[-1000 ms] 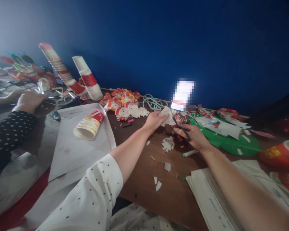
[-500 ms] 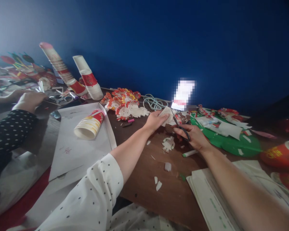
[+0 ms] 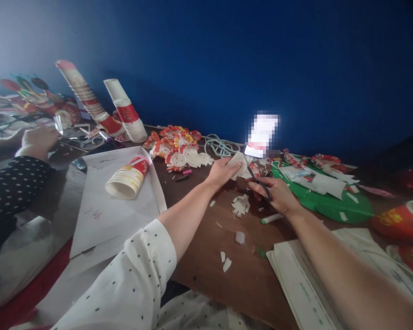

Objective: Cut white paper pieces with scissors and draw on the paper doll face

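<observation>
My left hand (image 3: 223, 174) is closed on a small piece of white paper (image 3: 238, 164), held up over the table. My right hand (image 3: 275, 195) grips dark-handled scissors (image 3: 259, 181), whose blades point up and left along the paper's right edge. Whether the blades are apart or together I cannot tell. Below the hands lies a white paper cutout (image 3: 241, 206) with a jagged outline. A green-tipped marker (image 3: 271, 219) rests under my right wrist.
Paper cups (image 3: 128, 176) lie on a white box lid (image 3: 117, 224) at left. Leaning cup stacks (image 3: 125, 112), red-and-white cutouts (image 3: 179, 149) and a cable (image 3: 222, 147) line the wall. At right are a green sheet (image 3: 356, 208) and papers (image 3: 296, 275). A co-worker's hand (image 3: 41, 140) is far left.
The co-worker's hand at the far left has shifted slightly left. My own hands, the paper and the scissors stay almost where they were.
</observation>
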`<state>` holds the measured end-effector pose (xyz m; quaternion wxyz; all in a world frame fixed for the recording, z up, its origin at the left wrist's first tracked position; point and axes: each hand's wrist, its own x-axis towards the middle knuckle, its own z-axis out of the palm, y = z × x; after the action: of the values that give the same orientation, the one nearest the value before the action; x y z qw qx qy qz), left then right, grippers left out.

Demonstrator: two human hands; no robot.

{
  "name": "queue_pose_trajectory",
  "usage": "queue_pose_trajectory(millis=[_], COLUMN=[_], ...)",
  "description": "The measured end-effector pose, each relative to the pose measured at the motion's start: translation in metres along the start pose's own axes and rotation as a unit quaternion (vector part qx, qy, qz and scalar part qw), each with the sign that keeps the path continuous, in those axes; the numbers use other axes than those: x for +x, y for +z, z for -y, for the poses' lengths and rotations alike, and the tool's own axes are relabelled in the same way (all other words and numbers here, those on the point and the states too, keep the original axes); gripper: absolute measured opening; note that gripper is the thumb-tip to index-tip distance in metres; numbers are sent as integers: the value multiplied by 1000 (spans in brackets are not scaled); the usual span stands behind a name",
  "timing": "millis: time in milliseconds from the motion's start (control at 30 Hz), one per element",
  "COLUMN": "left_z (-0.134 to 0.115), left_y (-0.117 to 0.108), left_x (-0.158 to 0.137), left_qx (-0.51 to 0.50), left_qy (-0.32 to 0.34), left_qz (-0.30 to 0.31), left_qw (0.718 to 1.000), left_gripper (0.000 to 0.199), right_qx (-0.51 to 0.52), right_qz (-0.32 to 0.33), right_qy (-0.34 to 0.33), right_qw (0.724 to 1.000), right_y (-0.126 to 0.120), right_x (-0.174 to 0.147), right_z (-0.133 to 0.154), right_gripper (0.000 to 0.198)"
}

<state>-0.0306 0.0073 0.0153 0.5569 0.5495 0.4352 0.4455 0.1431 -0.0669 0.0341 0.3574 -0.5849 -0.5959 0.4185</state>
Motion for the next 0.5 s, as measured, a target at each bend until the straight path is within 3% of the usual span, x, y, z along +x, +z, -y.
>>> queue_pose_trajectory(millis=[500], left_z=[8], left_y=[1], left_x=[3], left_qx=[-52], left_qy=[1], left_qz=[10], left_qw=[999], left_gripper=[38], right_qx=[-5], right_qz=[-4], right_qy=[-1], right_qw=[1000], right_y=[-1], right_x=[0], right_z=[0], right_gripper=[46])
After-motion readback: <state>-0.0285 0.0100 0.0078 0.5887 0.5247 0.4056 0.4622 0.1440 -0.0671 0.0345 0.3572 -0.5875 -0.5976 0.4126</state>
